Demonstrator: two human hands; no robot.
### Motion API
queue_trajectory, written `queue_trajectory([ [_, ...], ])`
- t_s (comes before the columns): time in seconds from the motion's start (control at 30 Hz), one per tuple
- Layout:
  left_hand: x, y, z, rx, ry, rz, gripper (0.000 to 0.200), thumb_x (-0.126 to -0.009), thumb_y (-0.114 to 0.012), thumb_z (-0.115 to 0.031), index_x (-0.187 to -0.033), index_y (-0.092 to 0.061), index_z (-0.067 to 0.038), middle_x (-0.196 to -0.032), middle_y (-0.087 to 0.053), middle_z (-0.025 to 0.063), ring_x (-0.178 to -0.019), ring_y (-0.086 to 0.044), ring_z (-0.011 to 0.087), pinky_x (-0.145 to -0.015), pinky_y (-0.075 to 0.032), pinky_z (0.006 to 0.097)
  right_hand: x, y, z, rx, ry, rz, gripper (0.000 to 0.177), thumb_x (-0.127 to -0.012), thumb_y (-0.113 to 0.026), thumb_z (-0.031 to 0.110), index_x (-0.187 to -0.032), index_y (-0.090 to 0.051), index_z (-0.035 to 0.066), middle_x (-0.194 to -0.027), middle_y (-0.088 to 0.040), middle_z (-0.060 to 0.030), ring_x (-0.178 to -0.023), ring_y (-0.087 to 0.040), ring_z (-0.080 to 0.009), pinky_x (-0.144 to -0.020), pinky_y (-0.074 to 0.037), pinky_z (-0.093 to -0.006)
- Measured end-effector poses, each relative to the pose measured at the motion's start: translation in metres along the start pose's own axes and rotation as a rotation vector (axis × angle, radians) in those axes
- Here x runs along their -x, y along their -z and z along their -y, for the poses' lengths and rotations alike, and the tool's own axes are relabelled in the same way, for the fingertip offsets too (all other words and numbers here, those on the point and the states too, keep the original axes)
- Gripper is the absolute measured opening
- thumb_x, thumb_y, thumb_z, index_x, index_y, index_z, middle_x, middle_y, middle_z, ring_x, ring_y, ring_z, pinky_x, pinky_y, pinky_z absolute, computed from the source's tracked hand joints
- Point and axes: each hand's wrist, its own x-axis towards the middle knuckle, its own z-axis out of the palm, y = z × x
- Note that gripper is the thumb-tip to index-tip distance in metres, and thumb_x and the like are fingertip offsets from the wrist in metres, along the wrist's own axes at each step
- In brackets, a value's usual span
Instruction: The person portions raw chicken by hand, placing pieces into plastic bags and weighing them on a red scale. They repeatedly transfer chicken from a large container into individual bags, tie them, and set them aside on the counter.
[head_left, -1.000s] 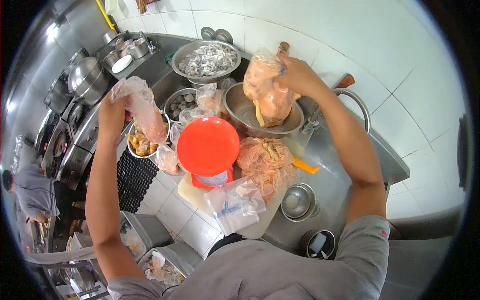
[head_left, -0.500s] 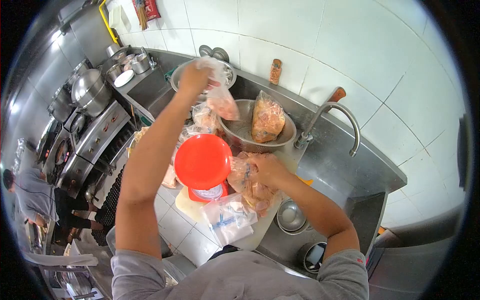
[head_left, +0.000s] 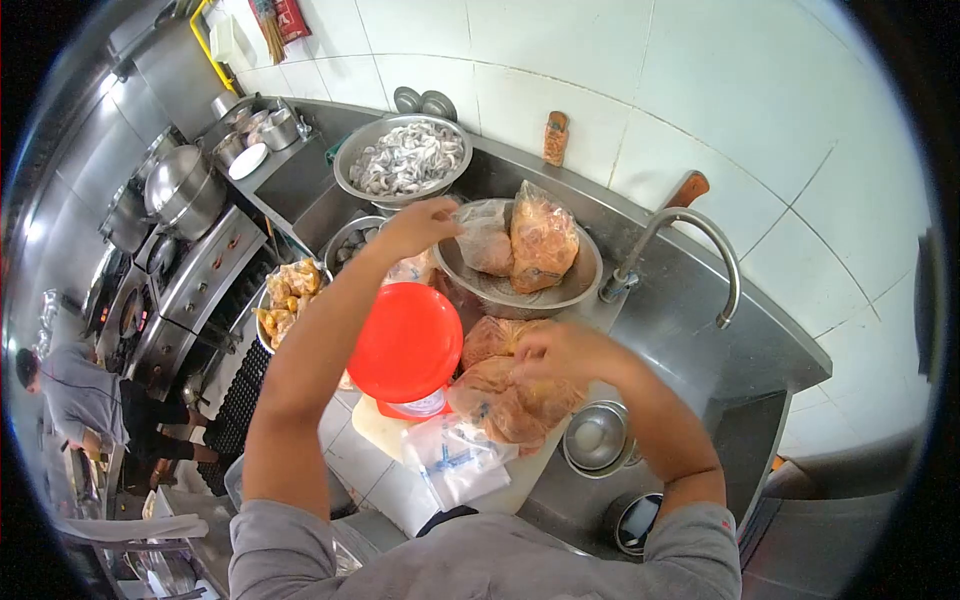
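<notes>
hands, left (head_left: 424, 226) at clear bag (head_left: 487, 247), right (head_left: 562, 352) at bagged meat (head_left: 500, 400), grips unclear, blue print (head_left: 456, 456) on plastic unreadable

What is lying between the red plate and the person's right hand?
In the head view, plastic bags of pinkish food lie between the red plate and the right hand.

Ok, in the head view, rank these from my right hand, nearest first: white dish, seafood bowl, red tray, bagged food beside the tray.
From your right hand:
1. Bagged food, right at the hand.
2. Red tray, to its left.
3. Seafood bowl, back left.
4. White dish, farther left, at the back.
</notes>
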Motion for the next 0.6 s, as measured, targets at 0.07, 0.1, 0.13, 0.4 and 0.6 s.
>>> queue_trajectory([
  [0.07,0.037,0.022,-0.024,0.046,-0.023,-0.062,0.038,-0.082,-0.063,-0.025,-0.112,-0.059,-0.001,-0.099,-0.063,0.0083,-0.088,-0.058,0.0153,-0.075,-0.047,0.0267,-0.021,0.027,-0.024,-0.106,0.069,-0.17,0.033,-0.076,-0.065,0.041,-0.089,-0.066,0.011,-0.086,-0.065,-0.0129,-0.079,-0.062,-0.0238,-0.072,-0.047,-0.0359],
  [0.1,0.053,0.029,-0.026,0.058,-0.001,-0.109,0.037,-0.083,-0.061,-0.025,-0.112,-0.059,-0.001,-0.1,-0.063,0.0084,-0.089,-0.058,0.0151,-0.077,-0.046,0.0271,-0.034,0.045,-0.026,-0.103,0.019,-0.235,0.032,-0.077,-0.064,0.04,-0.089,-0.065,0.011,-0.085,-0.065,-0.0131,-0.081,-0.063,-0.0247,-0.073,-0.048,-0.0365],
  [0.13,0.07,0.035,-0.027,0.069,0.021,-0.157,0.036,-0.085,-0.06,-0.024,-0.112,-0.059,-0.001,-0.101,-0.063,0.0084,-0.09,-0.058,0.015,-0.079,-0.046,0.0274,-0.048,0.064,-0.028,-0.099,-0.031,-0.301,0.031,-0.078,-0.062,0.039,-0.09,-0.064,0.01,-0.085,-0.065,-0.0133,-0.083,-0.063,-0.0256,-0.074,-0.048,-0.0371],
  [0.4,0.252,-0.007,-0.045,-0.076,-0.069,-0.445,0.018,-0.083,-0.059,-0.006,-0.1,-0.062,0.0,-0.104,-0.062,0.0123,-0.096,-0.058,0.02,-0.083,-0.045,0.0308,-0.198,0.079,-0.126,0.45,-0.383,-0.684,0.043,-0.078,-0.062,0.029,-0.113,-0.055,0.005,-0.107,-0.062,-0.0139,-0.101,-0.059,-0.0327,-0.083,-0.048,-0.0424],
  [0.6,0.342,-0.053,-0.029,0.31,0.262,-0.493,0.015,-0.083,-0.057,-0.002,-0.097,-0.063,0.0,-0.105,-0.062,0.0122,-0.097,-0.058,0.0215,-0.086,-0.044,0.0319,-0.213,0.082,-0.139,0.432,-0.506,-0.532,0.031,-0.083,-0.054,0.026,-0.103,-0.063,0.005,-0.107,-0.062,-0.0158,-0.101,-0.059,-0.0338,-0.085,-0.048,-0.0438],
])
